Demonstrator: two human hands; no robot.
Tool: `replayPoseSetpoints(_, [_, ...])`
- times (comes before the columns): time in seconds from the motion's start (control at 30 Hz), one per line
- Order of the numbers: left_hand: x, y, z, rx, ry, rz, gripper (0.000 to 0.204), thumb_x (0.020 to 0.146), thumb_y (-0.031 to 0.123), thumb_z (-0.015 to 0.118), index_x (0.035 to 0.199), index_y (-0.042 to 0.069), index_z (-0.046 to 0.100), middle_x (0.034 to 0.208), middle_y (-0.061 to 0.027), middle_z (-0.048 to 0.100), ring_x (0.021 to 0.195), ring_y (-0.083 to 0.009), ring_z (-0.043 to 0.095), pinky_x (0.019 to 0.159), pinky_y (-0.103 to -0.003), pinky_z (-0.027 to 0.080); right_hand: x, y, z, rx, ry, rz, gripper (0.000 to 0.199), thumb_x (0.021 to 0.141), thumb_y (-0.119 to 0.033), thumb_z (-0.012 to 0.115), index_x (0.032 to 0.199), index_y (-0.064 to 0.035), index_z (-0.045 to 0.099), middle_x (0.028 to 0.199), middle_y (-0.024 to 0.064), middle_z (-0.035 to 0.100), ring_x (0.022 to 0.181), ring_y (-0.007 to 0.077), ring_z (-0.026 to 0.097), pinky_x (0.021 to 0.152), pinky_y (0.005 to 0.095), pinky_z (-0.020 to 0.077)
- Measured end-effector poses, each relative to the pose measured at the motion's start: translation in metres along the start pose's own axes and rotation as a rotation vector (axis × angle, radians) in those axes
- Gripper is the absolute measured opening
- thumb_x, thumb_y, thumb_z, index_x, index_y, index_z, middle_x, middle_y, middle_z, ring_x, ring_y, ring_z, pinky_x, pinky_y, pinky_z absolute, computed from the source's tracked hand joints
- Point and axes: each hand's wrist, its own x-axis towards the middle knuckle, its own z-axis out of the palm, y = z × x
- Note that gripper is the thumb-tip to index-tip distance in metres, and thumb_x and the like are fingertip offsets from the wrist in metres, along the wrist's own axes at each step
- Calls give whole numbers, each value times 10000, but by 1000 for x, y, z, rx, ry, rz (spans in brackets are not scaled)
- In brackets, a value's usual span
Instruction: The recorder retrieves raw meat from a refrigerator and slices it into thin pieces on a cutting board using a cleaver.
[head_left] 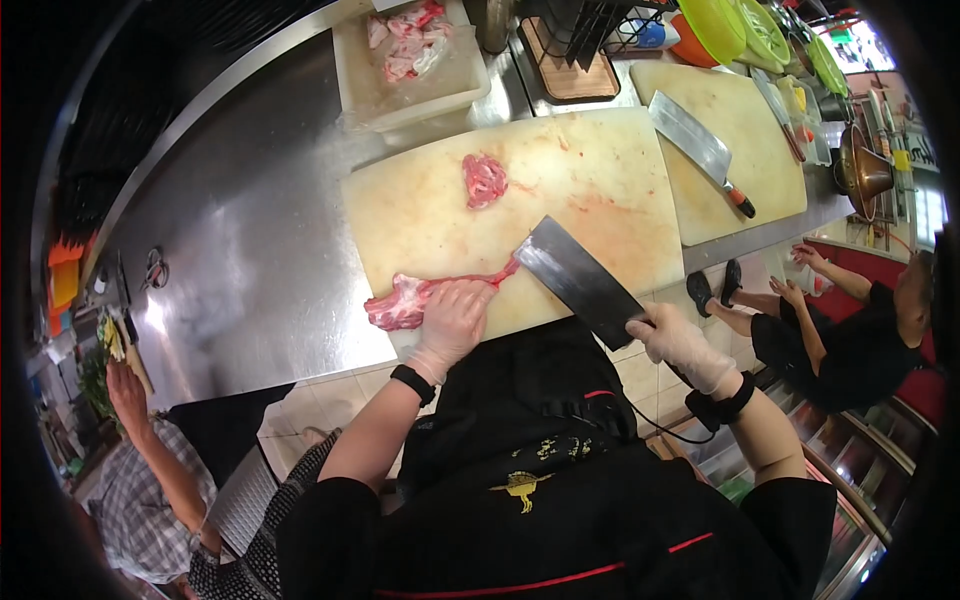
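A long piece of raw meat (402,302), thick and pale-fatted at its left end and narrow at its right, lies along the near edge of the yellowed cutting board (590,160). My gloved left hand (457,318) is closed over its middle, pressing it to the board. My gloved right hand (680,340) grips a cleaver (580,280) whose handle is mostly hidden in the fingers. The blade's far corner is beside the meat's thin end; whether they touch I cannot tell. A smaller chunk of red meat (485,181) rests farther back on the board.
At the back left, a white tub (385,112) holds bony meat. A second board (765,190) to the right carries another cleaver (697,140). A knife rack (570,60) stands behind. One person (850,310) sits at the right; another person's hand (127,398) is at the far left.
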Motion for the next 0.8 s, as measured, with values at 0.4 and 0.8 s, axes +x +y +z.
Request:
replayPoseSetpoints(0.4, [-5,-3,5,-67,26,19,343,672,53,643,1014,29,629,1013,-106,611,990,-276,573,855,-408,477,4,16,31,-671,366,-617,225,857,-110,572,1061,-14,578,760,142,641,559,275,608,496,374,469])
replayPoseSetpoints(0.8, [-21,-7,20,-140,3,-133,398,664,76,687,1057,32,642,1002,-93,646,1016,-287,592,867,-379,496,17,10,53,-950,378,-832,516,741,-85,575,1238,24,488,1033,163,645,631,260,643,536,362,510])
